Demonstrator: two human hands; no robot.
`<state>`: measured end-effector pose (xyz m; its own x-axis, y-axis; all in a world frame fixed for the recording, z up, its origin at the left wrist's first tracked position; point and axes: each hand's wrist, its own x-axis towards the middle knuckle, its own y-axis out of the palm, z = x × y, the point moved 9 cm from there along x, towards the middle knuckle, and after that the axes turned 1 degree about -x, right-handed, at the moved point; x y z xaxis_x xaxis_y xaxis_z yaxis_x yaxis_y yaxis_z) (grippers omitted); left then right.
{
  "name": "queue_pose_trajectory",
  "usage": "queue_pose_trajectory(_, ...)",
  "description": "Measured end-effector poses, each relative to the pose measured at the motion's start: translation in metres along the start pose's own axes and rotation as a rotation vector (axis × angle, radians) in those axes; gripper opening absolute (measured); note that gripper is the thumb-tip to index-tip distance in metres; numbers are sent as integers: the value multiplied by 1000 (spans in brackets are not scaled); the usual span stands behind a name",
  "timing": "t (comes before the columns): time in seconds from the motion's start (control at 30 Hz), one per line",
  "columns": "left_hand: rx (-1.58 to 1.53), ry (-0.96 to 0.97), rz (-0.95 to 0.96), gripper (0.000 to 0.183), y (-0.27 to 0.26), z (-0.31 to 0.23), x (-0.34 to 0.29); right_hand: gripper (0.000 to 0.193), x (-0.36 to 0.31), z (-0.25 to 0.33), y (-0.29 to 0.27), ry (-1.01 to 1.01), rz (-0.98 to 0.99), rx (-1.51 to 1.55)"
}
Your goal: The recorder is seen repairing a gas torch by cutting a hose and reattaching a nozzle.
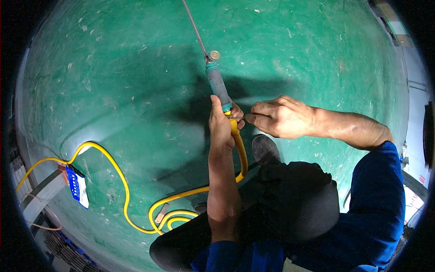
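Note:
My left hand point(221, 121) is wrapped round the joint where a yellow corrugated hose point(240, 149) meets a torch. The torch has a grey ribbed handle point(217, 85) with teal ends, a round brass-coloured knob point(214, 55) and a long thin metal tube point(195, 26) pointing away from me. My right hand point(285, 117) is closed in a pinch just right of the joint. A thin metallic piece runs from the joint to its fingertips; I cannot make out whether it is wire or a tool.
The yellow hose loops over the green floor point(136, 104) to the far left edge. A blue and white packet point(77, 187) lies at the left beside a grey beam point(44, 196). Near the hose coils is a small brownish piece point(161, 213). My shoe point(266, 148) is below the right hand.

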<state>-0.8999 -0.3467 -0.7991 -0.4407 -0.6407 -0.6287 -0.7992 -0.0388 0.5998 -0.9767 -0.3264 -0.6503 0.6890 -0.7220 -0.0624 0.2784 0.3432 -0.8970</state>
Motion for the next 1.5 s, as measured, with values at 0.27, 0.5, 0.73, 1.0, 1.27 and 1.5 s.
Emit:
queue_pose_trajectory(0.27, -57, 23, 63, 55, 0, 1, 3, 27, 0, -1, -1, -13, 9, 7)
queue_pose_trajectory(0.5, -54, 10, -14, 55, 1, -2, 0, 29, 0, -2, -5, 1, -25, 13)
queue_pose_trajectory(0.73, 63, -2, -41, 56, -4, -2, 0, 32, 4, 13, -6, -137, -17, -231)
queue_pose_trajectory(1.0, 165, 21, -86, 60, -8, 3, 4, 19, 5, 20, 1, -392, 12, -354)
queue_pose_trajectory(1.27, 124, 0, -78, 58, -4, 5, 4, 16, 0, 29, 6, -469, -7, -441)
queue_pose_trajectory(1.5, 192, 61, -244, 57, -17, -5, 1, 14, 18, 32, 0, -417, 19, -465)
